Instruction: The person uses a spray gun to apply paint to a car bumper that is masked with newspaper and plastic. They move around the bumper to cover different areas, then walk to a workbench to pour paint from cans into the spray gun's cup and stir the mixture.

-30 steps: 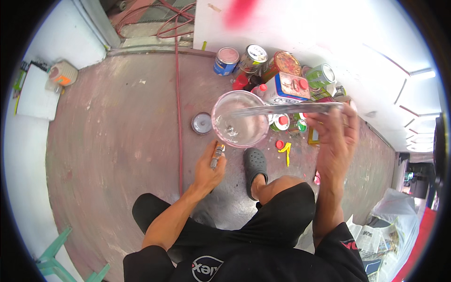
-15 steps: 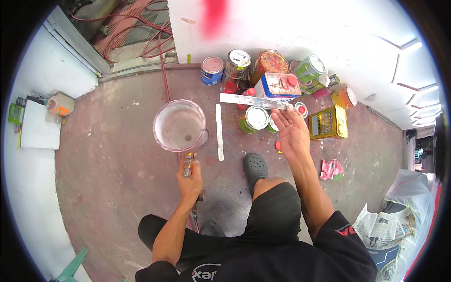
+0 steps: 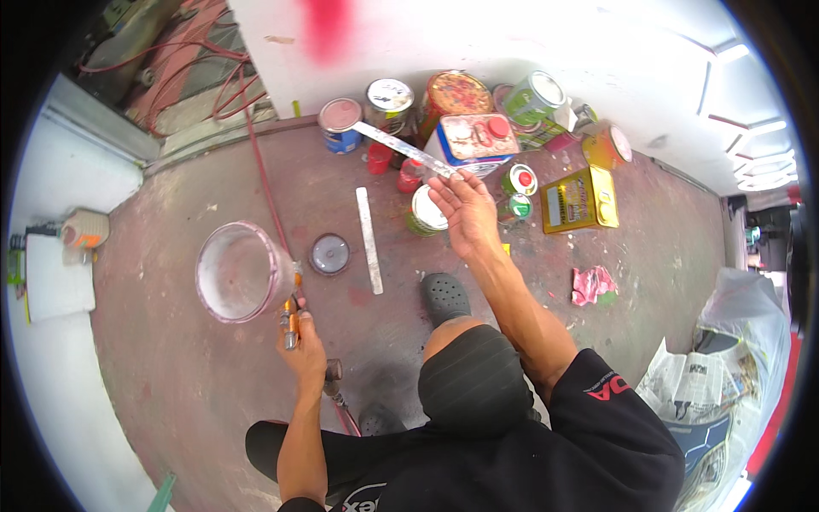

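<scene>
My left hand (image 3: 300, 348) is closed around a spray gun (image 3: 291, 328), with a hose hanging below it. The gun's wide open cup (image 3: 243, 271) has whitish, paint-stained walls and tilts to the left. A long flat paint stirring stick (image 3: 401, 147) is pinched in my right hand (image 3: 468, 212), palm up, its far end over the cans. Between the hands a second flat stick (image 3: 368, 241) lies on the floor. Beside it rests a dark round lid (image 3: 329, 254).
Paint cans crowd the wall, among them a blue one (image 3: 340, 128), a rectangular tin with a red cap (image 3: 473, 141) and a gold tin (image 3: 578, 201). A red hose (image 3: 264, 188) crosses the floor. A crumpled pink rag (image 3: 593, 286) lies right; plastic-covered items (image 3: 738, 341) stand beyond.
The spray gun and cup have moved left and down in view, the cup tipping left; the round lid now shows. The right hand's stick has swung to a slant, its far end higher.
</scene>
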`<state>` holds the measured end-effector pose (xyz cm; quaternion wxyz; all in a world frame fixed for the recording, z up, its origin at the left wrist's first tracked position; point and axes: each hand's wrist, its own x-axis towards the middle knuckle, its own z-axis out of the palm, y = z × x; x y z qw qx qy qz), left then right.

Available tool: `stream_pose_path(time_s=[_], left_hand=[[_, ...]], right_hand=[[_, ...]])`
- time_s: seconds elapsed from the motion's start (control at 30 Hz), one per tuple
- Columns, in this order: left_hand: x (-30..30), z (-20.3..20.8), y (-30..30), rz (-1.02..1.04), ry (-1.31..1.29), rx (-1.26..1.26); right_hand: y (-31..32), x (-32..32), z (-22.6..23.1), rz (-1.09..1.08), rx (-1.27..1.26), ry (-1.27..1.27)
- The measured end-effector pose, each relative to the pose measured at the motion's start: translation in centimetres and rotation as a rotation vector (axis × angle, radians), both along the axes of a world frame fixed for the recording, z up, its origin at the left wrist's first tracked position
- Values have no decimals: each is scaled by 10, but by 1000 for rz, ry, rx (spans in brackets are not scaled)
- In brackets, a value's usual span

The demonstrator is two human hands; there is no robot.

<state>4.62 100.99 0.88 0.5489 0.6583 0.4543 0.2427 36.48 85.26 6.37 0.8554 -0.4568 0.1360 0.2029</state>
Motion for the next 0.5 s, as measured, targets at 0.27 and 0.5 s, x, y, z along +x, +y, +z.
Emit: stream_pose_path(time_s=[0.27, 0.5], left_hand=[[26, 6, -14, -25, -38, -86], [29, 2, -10, -66, 49, -111]], right_hand=[[-56, -5, 8, -52, -5, 19], [-111, -8, 18, -107, -114, -62]])
